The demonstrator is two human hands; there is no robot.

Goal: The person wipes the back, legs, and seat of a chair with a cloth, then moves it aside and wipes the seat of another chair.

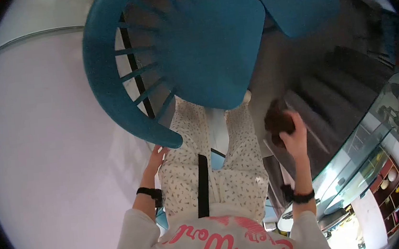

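Observation:
My right hand [295,134] is closed around a dark brown object [277,122], blurred, at the right of my legs; I cannot make out what it is. My left hand [158,156] hangs beside my left thigh, just below the end of the curved back of a blue chair [211,46]. The armrest partly hides its fingers, so I cannot tell whether they hold anything. Both wrists wear black bands. A black strap [203,186] hangs down over my patterned trousers.
A second blue chair [298,4] stands at the upper right. Dark grey steps [336,97] with a glass panel [356,157] are on the right. A pale wall [42,139] fills the left. Shelves [392,192] with small items show at the lower right.

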